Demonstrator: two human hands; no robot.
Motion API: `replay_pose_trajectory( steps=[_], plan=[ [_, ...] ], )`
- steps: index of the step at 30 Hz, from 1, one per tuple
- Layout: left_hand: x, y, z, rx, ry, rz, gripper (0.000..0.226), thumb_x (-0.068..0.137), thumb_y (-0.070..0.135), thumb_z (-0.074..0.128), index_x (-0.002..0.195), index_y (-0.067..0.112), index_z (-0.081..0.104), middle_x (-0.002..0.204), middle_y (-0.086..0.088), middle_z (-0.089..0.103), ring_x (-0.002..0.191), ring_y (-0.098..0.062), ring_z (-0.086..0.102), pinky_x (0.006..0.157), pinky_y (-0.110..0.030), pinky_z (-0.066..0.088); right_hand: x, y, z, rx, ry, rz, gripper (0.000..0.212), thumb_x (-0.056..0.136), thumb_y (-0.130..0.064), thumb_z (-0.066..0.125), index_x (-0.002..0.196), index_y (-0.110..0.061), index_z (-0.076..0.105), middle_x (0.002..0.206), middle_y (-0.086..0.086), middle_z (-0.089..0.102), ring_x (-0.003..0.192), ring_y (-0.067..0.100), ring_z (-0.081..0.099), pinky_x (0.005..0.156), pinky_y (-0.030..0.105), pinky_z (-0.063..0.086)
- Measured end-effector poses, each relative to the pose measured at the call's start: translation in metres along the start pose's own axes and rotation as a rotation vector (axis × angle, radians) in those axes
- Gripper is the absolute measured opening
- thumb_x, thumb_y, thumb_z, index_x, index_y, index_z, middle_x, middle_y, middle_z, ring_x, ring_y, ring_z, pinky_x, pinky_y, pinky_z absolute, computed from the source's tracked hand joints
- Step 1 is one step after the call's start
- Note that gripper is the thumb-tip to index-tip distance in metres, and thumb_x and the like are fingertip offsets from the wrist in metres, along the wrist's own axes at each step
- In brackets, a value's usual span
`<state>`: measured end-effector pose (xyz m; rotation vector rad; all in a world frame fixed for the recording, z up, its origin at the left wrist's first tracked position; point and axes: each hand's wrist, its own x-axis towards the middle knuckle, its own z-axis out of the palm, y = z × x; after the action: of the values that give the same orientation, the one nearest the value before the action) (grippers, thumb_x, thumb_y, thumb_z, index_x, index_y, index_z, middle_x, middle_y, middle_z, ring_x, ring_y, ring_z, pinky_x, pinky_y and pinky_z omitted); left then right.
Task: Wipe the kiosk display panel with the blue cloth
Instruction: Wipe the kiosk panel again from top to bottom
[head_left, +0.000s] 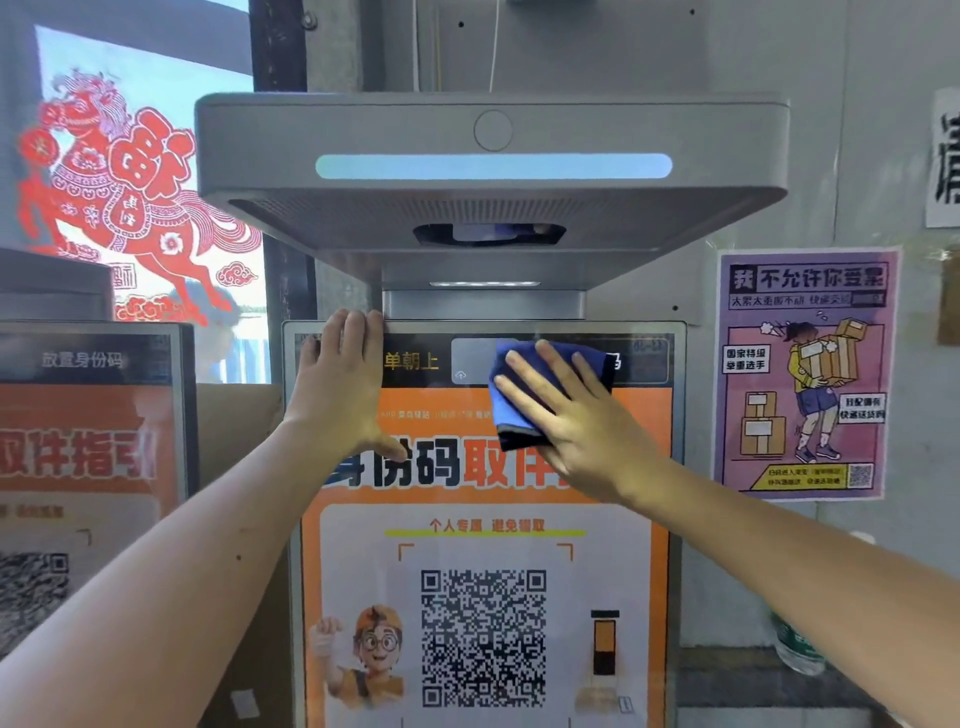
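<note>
Cloth of soft, folded blue fabric (524, 395) lies high on the glossy, upright kiosk display panel (483, 519), pinned flat under the right hand's (582, 415) straight fingers, looking light and limp, best pressed by palm, while the open left hand (337, 384) braces the panel's top edge.

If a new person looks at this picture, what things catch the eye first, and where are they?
The orange kiosk display panel in the centre, with its big QR code low down. Near its top, the right hand presses the blue cloth flat on the screen; the left hand rests on the top-left corner. A red paper-cut horse decorates the window at left.
</note>
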<state>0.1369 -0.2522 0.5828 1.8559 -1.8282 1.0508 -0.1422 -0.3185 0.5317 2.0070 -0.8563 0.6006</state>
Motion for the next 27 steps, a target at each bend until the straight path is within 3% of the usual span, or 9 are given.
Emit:
replay_pose_trajectory(
  steps=[2, 6, 8, 10, 14, 18, 20, 25, 27],
  plan=[
    [-0.001, -0.001, 0.000, -0.006, 0.002, 0.000, 0.151, 0.044, 0.080, 0.079, 0.152, 0.007, 0.001, 0.156, -0.012, 0.015, 0.148, -0.034, 0.011, 0.122, -0.050, 0.021, 0.003, -0.013, 0.005, 0.013, 0.021, 0.014, 0.078, 0.096, -0.039, 0.049, 0.160, -0.023, 0.008, 0.167, 0.001, -0.002, 0.152, 0.032, -0.011, 0.122, 0.052, -0.002],
    [0.000, 0.000, 0.000, -0.004, -0.004, 0.002, 0.155, 0.043, 0.079, 0.080, 0.152, 0.004, -0.002, 0.156, -0.014, 0.014, 0.148, -0.034, 0.009, 0.121, -0.049, 0.020, -0.008, -0.027, 0.017, -0.109, -0.063, -0.366, 0.074, 0.098, -0.035, 0.049, 0.160, -0.024, 0.012, 0.167, 0.002, 0.006, 0.153, 0.032, -0.001, 0.123, 0.052, 0.004],
    [0.001, 0.000, 0.000, -0.007, 0.000, 0.000, 0.156, 0.043, 0.079, 0.081, 0.152, 0.004, -0.002, 0.156, -0.014, 0.014, 0.148, -0.034, 0.009, 0.121, -0.049, 0.021, -0.001, -0.023, 0.012, -0.142, -0.054, -0.419, 0.070, 0.097, -0.034, 0.050, 0.159, -0.023, 0.019, 0.166, 0.001, 0.012, 0.153, 0.032, 0.006, 0.123, 0.052, 0.011],
    [0.000, 0.000, 0.000, -0.014, 0.002, 0.000, 0.156, 0.042, 0.079, 0.081, 0.152, 0.004, -0.002, 0.156, -0.014, 0.014, 0.148, -0.034, 0.009, 0.121, -0.049, 0.020, 0.013, -0.020, 0.003, -0.122, -0.012, -0.300, 0.067, 0.096, -0.034, 0.045, 0.158, -0.022, 0.022, 0.165, 0.003, 0.016, 0.152, 0.034, 0.012, 0.122, 0.053, 0.015],
    [-0.001, -0.001, 0.001, -0.016, 0.008, -0.001, 0.155, 0.043, 0.078, 0.081, 0.152, 0.004, -0.001, 0.155, -0.013, 0.015, 0.148, -0.034, 0.010, 0.121, -0.049, 0.021, 0.027, -0.035, 0.001, -0.036, 0.023, -0.032, 0.071, 0.092, -0.041, 0.031, 0.159, -0.022, 0.015, 0.166, 0.004, 0.010, 0.152, 0.034, 0.000, 0.123, 0.052, 0.005],
    [0.000, 0.000, 0.002, -0.003, 0.014, 0.008, 0.154, 0.046, 0.079, 0.079, 0.152, 0.003, -0.001, 0.154, -0.013, 0.016, 0.147, -0.034, 0.011, 0.119, -0.048, 0.023, 0.015, -0.053, 0.014, -0.084, -0.029, -0.419, 0.070, 0.092, -0.033, 0.044, 0.158, -0.023, 0.023, 0.165, 0.002, 0.017, 0.152, 0.032, 0.011, 0.122, 0.052, 0.014],
    [0.001, -0.001, 0.003, 0.004, 0.024, 0.010, 0.152, 0.047, 0.081, 0.077, 0.152, 0.003, -0.001, 0.154, -0.014, 0.017, 0.147, -0.034, 0.012, 0.119, -0.048, 0.024, 0.019, -0.049, 0.009, -0.109, -0.051, -0.498, 0.070, 0.092, -0.029, 0.051, 0.157, -0.024, 0.026, 0.164, 0.000, 0.019, 0.152, 0.029, 0.014, 0.123, 0.049, 0.013],
    [0.001, -0.004, 0.004, 0.002, 0.028, 0.023, 0.153, 0.048, 0.080, 0.078, 0.152, 0.005, -0.004, 0.155, -0.013, 0.015, 0.148, -0.033, 0.012, 0.119, -0.049, 0.023, 0.049, -0.055, -0.008, 0.010, 0.035, -0.090, 0.069, 0.093, -0.040, 0.036, 0.158, -0.020, 0.024, 0.165, 0.005, 0.016, 0.152, 0.034, 0.008, 0.123, 0.051, 0.011],
    [0.001, -0.007, 0.006, 0.025, 0.029, 0.041, 0.152, 0.051, 0.077, 0.079, 0.152, 0.005, -0.007, 0.155, -0.013, 0.013, 0.148, -0.033, 0.011, 0.119, -0.048, 0.024, 0.051, -0.066, -0.005, 0.009, 0.039, -0.094, 0.071, 0.092, -0.039, 0.040, 0.158, -0.020, 0.023, 0.165, 0.005, 0.015, 0.152, 0.034, 0.006, 0.123, 0.051, 0.009]
  ],
)
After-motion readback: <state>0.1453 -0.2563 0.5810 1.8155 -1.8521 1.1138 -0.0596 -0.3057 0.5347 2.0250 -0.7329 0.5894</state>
